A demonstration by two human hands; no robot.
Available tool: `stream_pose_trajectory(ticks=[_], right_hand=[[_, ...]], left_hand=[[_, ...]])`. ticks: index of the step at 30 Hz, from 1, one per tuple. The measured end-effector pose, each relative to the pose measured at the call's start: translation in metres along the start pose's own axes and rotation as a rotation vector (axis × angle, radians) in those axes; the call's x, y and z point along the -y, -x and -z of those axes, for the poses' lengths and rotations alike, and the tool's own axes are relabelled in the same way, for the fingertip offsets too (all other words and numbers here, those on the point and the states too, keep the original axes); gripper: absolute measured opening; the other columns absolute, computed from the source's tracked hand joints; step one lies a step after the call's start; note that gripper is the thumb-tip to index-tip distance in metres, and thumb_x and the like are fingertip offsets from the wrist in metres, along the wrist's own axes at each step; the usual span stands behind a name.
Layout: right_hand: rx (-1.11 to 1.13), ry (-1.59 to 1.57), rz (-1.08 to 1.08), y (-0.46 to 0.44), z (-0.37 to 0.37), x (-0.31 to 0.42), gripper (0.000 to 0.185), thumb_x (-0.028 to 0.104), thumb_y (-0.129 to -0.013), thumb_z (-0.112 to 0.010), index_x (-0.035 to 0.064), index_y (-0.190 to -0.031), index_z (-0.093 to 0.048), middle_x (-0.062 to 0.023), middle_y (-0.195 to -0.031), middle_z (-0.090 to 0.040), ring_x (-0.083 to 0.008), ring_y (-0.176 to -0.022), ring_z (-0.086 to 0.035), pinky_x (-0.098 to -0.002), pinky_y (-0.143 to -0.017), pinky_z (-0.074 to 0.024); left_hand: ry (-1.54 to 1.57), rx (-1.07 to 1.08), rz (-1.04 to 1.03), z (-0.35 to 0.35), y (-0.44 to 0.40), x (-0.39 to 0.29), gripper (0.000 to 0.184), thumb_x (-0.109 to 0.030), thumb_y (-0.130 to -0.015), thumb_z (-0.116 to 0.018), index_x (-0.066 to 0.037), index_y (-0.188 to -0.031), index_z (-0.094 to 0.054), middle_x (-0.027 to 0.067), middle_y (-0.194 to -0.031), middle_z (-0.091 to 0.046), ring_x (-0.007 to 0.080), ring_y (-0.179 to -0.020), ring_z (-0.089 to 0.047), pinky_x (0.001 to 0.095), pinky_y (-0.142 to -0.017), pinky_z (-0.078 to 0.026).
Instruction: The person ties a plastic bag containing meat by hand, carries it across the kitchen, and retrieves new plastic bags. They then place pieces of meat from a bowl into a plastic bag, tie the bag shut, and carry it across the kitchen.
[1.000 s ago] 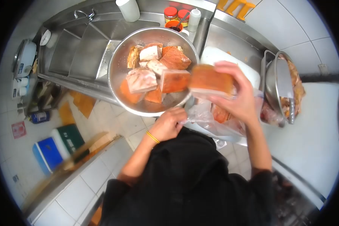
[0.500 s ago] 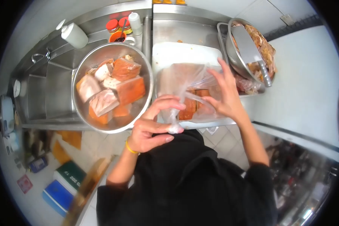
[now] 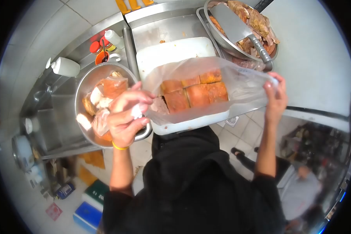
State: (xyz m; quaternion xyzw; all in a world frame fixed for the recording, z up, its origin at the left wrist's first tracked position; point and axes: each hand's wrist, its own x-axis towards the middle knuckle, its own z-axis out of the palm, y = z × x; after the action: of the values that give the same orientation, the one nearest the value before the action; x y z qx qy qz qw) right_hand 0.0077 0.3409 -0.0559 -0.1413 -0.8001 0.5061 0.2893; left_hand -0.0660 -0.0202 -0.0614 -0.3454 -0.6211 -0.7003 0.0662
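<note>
A clear plastic bag [image 3: 245, 84] is stretched sideways over a white tray [image 3: 173, 48]. My left hand [image 3: 124, 117] is closed on a bunched white bit of the plastic at its left end, beside the metal bowl. At the far right, my right hand [image 3: 276, 97] pinches the other end, fingers closed. Between the hands, several orange-coated slabs of meat [image 3: 199, 95] sit side by side in the tray, framed by the plastic. More raw-looking meat pieces [image 3: 115, 86] fill the round metal bowl [image 3: 81, 80], which my left hand partly covers.
A cleaver [image 3: 232, 25] rests across a metal bowl [image 3: 218, 37] of meat at the upper right. Red-lidded jars [image 3: 95, 47], an orange cup [image 3: 101, 58] and a pump bottle [image 3: 66, 67] stand at the back left. Another person [image 3: 300, 189] is at the lower right.
My hands have moved far apart, left hand leftward and right hand rightward. The bunched plastic is now spread wide over the tray, with more meat slabs showing. The view has shifted.
</note>
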Motion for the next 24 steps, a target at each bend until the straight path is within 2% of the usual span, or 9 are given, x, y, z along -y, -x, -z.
stream_pose_trajectory(ticks=[1, 3, 7, 9, 13, 15, 19, 20, 24], right_hand=[[0.006, -0.003, -0.002, -0.002, 0.012, -0.001, 0.009, 0.006, -0.085, -0.057, 0.0019, -0.090, -0.064, -0.0134, -0.115, -0.052, -0.0168, -0.102, -0.049, -0.0292, -0.088, -0.0394], [0.215, -0.550, -0.201, -0.002, 0.029, -0.001, 0.017, 0.014, -0.086, -0.057, -0.0010, -0.092, -0.063, -0.0145, -0.116, -0.050, -0.0181, -0.107, -0.046, -0.0305, -0.096, -0.0335], [0.244, -0.590, 0.180, 0.005, -0.016, 0.022, 0.030, 0.025, -0.089, -0.055, -0.0043, -0.095, -0.059, -0.0204, -0.133, -0.046, -0.0227, -0.126, -0.038, -0.0355, -0.105, -0.0258], [0.353, -0.642, 0.122, -0.005, -0.047, 0.028, 0.026, 0.022, -0.092, -0.052, 0.0003, -0.106, -0.058, -0.0219, -0.134, -0.047, -0.0247, -0.122, -0.047, -0.0375, -0.103, -0.0315], [0.817, -0.705, 0.015, 0.004, -0.109, 0.002, 0.031, 0.008, -0.096, -0.043, 0.0032, -0.126, -0.050, -0.0141, -0.120, -0.057, -0.0162, -0.072, -0.064, -0.0290, -0.071, -0.0517], [0.914, -0.671, -0.079, 0.009, -0.121, -0.005, 0.032, 0.006, -0.096, -0.042, 0.0029, -0.127, -0.050, -0.0126, -0.117, -0.057, -0.0150, -0.069, -0.063, -0.0267, -0.066, -0.0513], [1.094, -0.603, -0.240, 0.004, -0.121, -0.008, 0.032, -0.001, -0.093, -0.041, 0.0006, -0.123, -0.052, -0.0126, -0.125, -0.054, -0.0148, -0.066, -0.062, -0.0235, -0.060, -0.0511], [1.074, -0.556, 0.077, 0.004, -0.128, -0.026, 0.031, -0.004, -0.090, -0.043, -0.0011, -0.119, -0.055, -0.0137, -0.136, -0.046, -0.0151, -0.073, -0.063, -0.0231, -0.062, -0.0513], [1.127, -0.537, 0.106, 0.001, -0.127, -0.021, 0.031, -0.007, -0.088, -0.044, -0.0020, -0.115, -0.058, -0.0135, -0.145, -0.038, -0.0138, -0.083, -0.062, -0.0227, -0.064, -0.0503]], left_hand=[[-0.005, -0.004, 0.004, 0.001, 0.002, -0.003, 0.018, -0.007, -0.073, -0.070, 0.001, -0.088, -0.067, 0.0142, -0.094, -0.062, 0.0324, -0.088, -0.063, 0.0529, -0.101, -0.035], [0.035, -0.056, 0.067, 0.002, 0.006, -0.009, 0.014, -0.006, -0.077, -0.066, 0.001, -0.089, -0.068, 0.0130, -0.088, -0.062, 0.0302, -0.082, -0.064, 0.0510, -0.096, -0.039], [0.290, -0.138, 0.062, -0.013, 0.000, -0.004, 0.013, -0.008, -0.084, -0.062, 0.002, -0.090, -0.068, 0.0105, -0.080, -0.059, 0.0235, -0.068, -0.060, 0.0453, -0.085, -0.045], [0.300, -0.069, 0.126, -0.028, -0.003, 0.004, 0.017, -0.005, -0.088, -0.057, 0.005, -0.097, -0.067, 0.0090, -0.083, -0.055, 0.0172, -0.069, -0.056, 0.0331, -0.076, -0.046], [0.418, 0.026, 0.431, -0.059, 0.000, 0.034, 0.024, -0.003, -0.092, -0.049, 0.006, -0.110, -0.063, 0.0053, -0.087, -0.050, 0.0107, -0.067, -0.043, 0.0238, -0.060, -0.037], [0.715, -0.003, 0.497, -0.060, 0.007, 0.066, 0.037, -0.002, -0.090, -0.053, 0.001, -0.127, -0.052, 0.0056, -0.078, -0.054, 0.0091, -0.058, -0.044, 0.0212, -0.052, -0.033], [0.602, 0.028, 0.757, -0.060, 0.004, 0.065, 0.051, 0.001, -0.084, -0.060, -0.004, -0.132, -0.042, 0.0045, -0.064, -0.055, 0.0078, -0.047, -0.044, 0.0185, -0.043, -0.029], [0.651, 0.146, 0.795, -0.058, -0.002, 0.065, 0.052, 0.002, -0.083, -0.059, -0.006, -0.130, -0.040, 0.0071, -0.066, -0.058, 0.0077, -0.047, -0.047, 0.0174, -0.041, -0.028], [0.660, 0.269, 0.895, -0.065, -0.021, 0.064, 0.038, 0.005, -0.083, -0.057, -0.005, -0.117, -0.043, 0.0148, -0.077, -0.062, 0.0069, -0.047, -0.049, 0.0157, -0.037, -0.030]])
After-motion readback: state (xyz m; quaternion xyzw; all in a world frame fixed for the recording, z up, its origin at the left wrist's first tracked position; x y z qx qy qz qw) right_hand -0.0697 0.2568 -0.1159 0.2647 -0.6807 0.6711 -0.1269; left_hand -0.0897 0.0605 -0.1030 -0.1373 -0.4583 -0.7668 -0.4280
